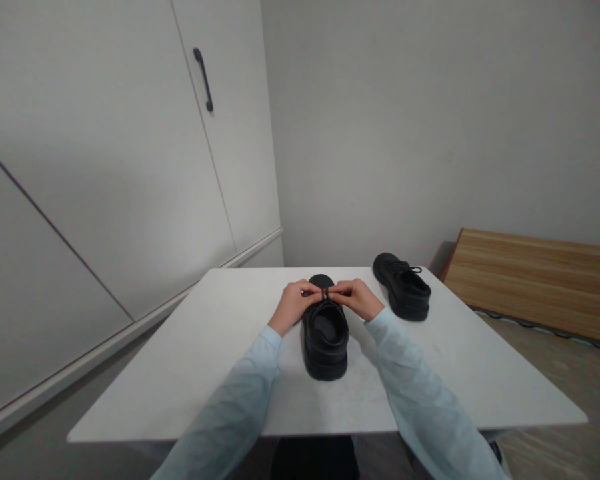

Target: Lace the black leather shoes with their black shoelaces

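Note:
A black lace-up shoe [326, 343] stands on the white table [220, 373] with its heel toward me and its toe pointing away. Over its upper, my left hand [295, 303] pinches the black shoelace [325, 294] from the left side. From the right, my right hand [357, 297] pinches the lace as well, its fingertips close to those of the left. Both hands are closed, and they hide much of the lacing. The matching shoe [405, 287] stands farther back on the right, its lace tied in a bow.
White cabinet doors with a black handle [203, 80] rise at the left. Behind the table is a plain grey wall [405, 120]. A wood-grain board [535, 283] leans beyond the right edge, with a dark cable along its lower side.

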Tool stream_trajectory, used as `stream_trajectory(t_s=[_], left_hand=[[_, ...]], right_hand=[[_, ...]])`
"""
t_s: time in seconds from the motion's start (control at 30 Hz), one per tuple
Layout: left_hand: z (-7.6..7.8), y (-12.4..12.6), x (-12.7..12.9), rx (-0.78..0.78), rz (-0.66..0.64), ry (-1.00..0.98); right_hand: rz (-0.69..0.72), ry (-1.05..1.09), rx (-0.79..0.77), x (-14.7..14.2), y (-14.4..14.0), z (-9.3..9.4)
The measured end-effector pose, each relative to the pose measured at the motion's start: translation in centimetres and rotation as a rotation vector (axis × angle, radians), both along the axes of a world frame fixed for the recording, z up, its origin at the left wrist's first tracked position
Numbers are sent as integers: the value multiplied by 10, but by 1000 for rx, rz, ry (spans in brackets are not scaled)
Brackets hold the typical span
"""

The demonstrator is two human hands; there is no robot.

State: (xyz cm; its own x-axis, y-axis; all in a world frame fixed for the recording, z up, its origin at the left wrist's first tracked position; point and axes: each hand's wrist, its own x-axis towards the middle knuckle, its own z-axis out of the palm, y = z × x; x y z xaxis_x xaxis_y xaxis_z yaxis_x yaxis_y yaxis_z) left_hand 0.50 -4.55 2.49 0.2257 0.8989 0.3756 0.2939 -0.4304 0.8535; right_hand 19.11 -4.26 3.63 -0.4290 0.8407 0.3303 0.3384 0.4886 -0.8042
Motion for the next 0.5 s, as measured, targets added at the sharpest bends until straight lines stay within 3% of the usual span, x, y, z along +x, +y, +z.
stream_trajectory(t_s=[0.5], left_hand=[[4,-5,0,-8,-27,60]], right_hand=[[-143,-493,361,-4,-13,9]])
